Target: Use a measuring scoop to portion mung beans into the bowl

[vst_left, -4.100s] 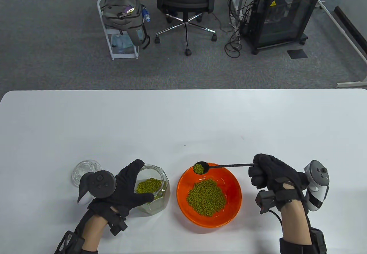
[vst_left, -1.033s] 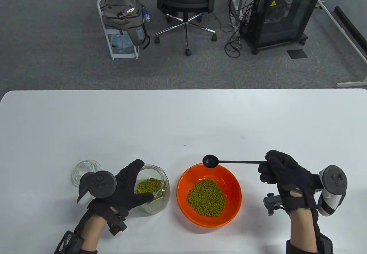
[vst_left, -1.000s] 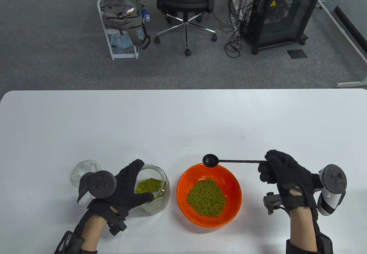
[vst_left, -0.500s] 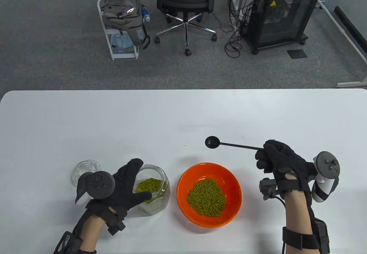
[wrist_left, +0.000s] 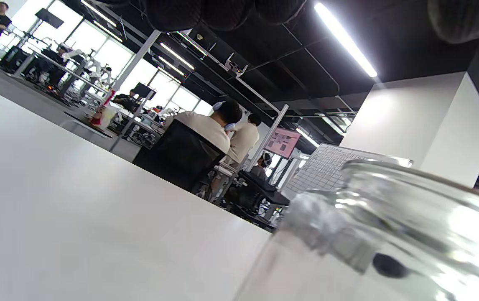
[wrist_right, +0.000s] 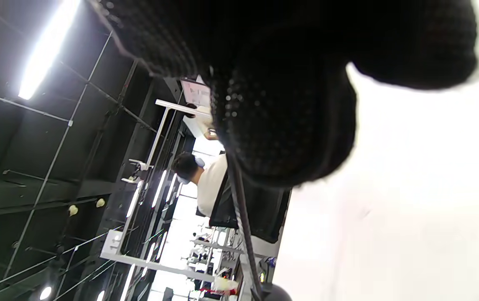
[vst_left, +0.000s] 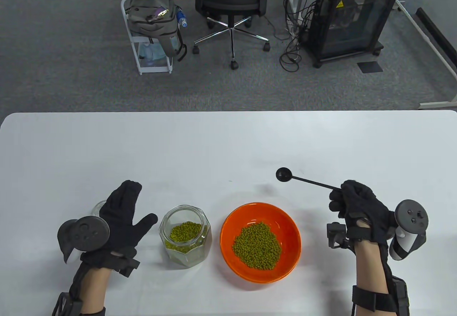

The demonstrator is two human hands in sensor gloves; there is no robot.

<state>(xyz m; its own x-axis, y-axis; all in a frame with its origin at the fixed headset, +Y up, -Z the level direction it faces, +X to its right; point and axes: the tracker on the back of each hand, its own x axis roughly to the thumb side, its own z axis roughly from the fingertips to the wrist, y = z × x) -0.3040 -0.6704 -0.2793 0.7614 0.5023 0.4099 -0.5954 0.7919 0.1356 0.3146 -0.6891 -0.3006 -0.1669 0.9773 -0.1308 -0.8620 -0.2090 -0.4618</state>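
An orange bowl [vst_left: 285,225] with a heap of green mung beans [vst_left: 256,245] sits at the table's front centre. Left of it stands an open glass jar [vst_left: 185,235] partly filled with beans; its rim [wrist_left: 390,196] fills the lower right of the left wrist view. My right hand [vst_left: 351,202] grips the handle of a black measuring scoop [vst_left: 285,174], whose empty cup hangs above the table beyond the bowl's far right rim. The scoop's handle [wrist_right: 241,209] runs down from the curled fingers in the right wrist view. My left hand [vst_left: 123,210] is spread open left of the jar, apart from it.
The jar's glass lid [vst_left: 97,209] lies on the table, mostly hidden under my left hand. The white table [vst_left: 214,144] stretches away behind the bowl. An office chair [vst_left: 232,5], a small cart [vst_left: 150,27] and a black cabinet [vst_left: 350,20] stand on the floor beyond.
My left hand let go of the jar and moved left, fingers spread. My right hand carried the empty scoop from over the bowl's rim to the far right.
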